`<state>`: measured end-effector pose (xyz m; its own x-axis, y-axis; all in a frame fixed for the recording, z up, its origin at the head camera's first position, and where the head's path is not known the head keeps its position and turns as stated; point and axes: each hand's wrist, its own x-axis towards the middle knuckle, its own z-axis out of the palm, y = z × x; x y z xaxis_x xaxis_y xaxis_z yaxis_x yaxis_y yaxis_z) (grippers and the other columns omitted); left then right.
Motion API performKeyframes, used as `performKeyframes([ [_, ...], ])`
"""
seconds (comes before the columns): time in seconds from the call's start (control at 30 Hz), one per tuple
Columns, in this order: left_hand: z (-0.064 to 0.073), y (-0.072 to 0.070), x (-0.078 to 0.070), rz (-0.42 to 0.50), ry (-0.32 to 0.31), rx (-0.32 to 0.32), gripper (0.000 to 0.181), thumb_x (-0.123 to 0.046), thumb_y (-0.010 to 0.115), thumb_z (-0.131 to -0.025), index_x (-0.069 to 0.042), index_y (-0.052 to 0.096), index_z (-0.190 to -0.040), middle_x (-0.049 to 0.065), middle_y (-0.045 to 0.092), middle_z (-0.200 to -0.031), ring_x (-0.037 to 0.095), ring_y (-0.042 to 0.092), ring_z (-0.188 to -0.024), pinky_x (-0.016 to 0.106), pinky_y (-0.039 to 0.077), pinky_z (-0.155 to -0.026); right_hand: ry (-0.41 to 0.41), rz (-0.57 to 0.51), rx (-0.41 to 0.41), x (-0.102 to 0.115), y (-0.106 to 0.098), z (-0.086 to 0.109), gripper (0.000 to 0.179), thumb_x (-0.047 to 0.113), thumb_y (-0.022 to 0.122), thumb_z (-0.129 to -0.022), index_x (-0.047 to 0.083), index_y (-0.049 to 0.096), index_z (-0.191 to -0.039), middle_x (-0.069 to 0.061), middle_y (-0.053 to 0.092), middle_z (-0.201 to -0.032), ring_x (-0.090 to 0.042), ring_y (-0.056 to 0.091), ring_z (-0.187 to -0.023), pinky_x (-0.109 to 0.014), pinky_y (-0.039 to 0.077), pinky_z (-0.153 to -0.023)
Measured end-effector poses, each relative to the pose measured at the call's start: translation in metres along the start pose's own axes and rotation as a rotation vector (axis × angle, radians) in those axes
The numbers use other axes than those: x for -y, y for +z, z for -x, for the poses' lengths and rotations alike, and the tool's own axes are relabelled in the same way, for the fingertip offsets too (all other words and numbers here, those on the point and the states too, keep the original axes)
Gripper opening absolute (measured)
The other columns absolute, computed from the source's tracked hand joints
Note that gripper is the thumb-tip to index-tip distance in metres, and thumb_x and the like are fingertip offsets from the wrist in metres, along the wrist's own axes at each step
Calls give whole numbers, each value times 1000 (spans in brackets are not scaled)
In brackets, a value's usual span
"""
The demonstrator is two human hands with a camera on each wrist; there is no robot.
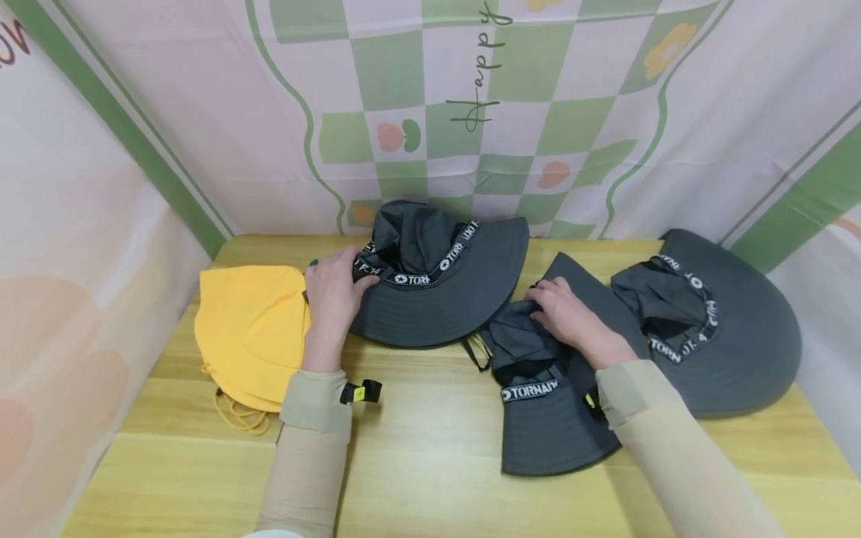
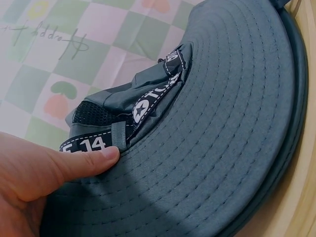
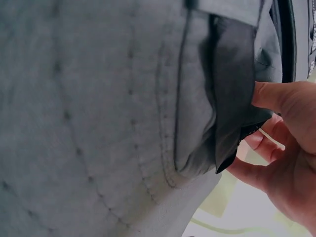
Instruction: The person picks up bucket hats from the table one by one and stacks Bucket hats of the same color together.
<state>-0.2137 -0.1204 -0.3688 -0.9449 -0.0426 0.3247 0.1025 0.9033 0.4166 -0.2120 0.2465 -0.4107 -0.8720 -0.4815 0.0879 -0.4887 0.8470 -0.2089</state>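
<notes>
A dark grey wide-brimmed sun hat [image 1: 437,306] with a black-and-white lettered band lies at the back of the table. My left hand [image 1: 332,291] grips its left side; in the left wrist view the thumb [image 2: 94,160] lies over the brim beside the band, the other fingers hidden. A second dark grey sun hat [image 1: 558,441] lies in front, to the right, its crown toward the back. My right hand [image 1: 568,314] holds this crown. The right wrist view shows the thumb [image 3: 276,96] and fingers on either side of the crown's cloth [image 3: 234,74].
Yellow hats [image 1: 252,329] lie stacked at the left, a yellow cord trailing from them. Another dark grey sun hat [image 1: 747,344] lies at the right, overlapped by the middle one. Behind the wooden table [image 1: 417,448] hangs a checked cloth [image 1: 457,97].
</notes>
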Motion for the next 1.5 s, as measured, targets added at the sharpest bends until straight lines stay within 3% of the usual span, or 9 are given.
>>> performKeyframes([
  [0.53, 1, -1, 3, 12, 19, -8, 43, -32, 78, -86, -12, 67, -123, 14, 73, -117, 37, 66, -107, 56, 43, -94, -58, -147, -68, -10, -15, 15, 18, -2, 65, -93, 0, 64, -111, -23, 68, -115, -44, 57, -112, -56, 43, -100],
  [0.7, 0, -1, 3, 20, 39, 17, 42, -33, 77, -87, -12, 66, -122, 13, 72, -119, 36, 66, -108, 56, 43, -93, -77, -148, -133, -12, -21, 20, 17, -3, 66, -91, 2, 64, -108, -22, 70, -113, -43, 58, -111, -56, 44, -98],
  [0.93, -3, 2, 4, 42, 79, 67, 44, -34, 78, -86, -12, 66, -122, 12, 72, -120, 36, 66, -110, 55, 46, -93, -42, -148, -164, -12, -36, 27, 18, -2, 65, -93, 2, 63, -110, -24, 67, -114, -45, 53, -117, -58, 44, -97],
  [1.1, -4, 6, 4, 67, 88, 126, 44, -34, 77, -87, -12, 65, -123, 12, 71, -122, 36, 66, -113, 56, 46, -95, -60, -170, -227, -9, -42, 27, 17, -2, 67, -91, 2, 64, -108, -24, 66, -115, -43, 56, -117, -56, 45, -98],
  [1.2, -5, 7, 3, 71, 86, 177, 44, -35, 75, -88, -12, 64, -124, 13, 70, -123, 37, 65, -113, 55, 47, -93, -62, -166, -253, -6, -44, 26, 17, 0, 67, -92, 2, 63, -108, -21, 66, -112, -40, 60, -109, -54, 48, -91],
  [1.33, -6, 9, 1, 69, 90, 247, 44, -36, 72, -91, -12, 62, -126, 14, 69, -125, 37, 64, -114, 53, 47, -94, -39, -164, -245, -3, -45, 25, 15, 4, 65, -94, 6, 63, -109, -16, 68, -103, -32, 64, -94, -47, 49, -77],
  [1.5, -7, 12, -2, 105, 105, 339, 48, -35, 69, -94, -9, 59, -133, 16, 66, -132, 37, 61, -122, 52, 46, -102, 5, -179, -218, 1, -45, 22, 12, 7, 63, -97, 8, 61, -109, -13, 68, -100, -27, 63, -86, -41, 45, -71],
])
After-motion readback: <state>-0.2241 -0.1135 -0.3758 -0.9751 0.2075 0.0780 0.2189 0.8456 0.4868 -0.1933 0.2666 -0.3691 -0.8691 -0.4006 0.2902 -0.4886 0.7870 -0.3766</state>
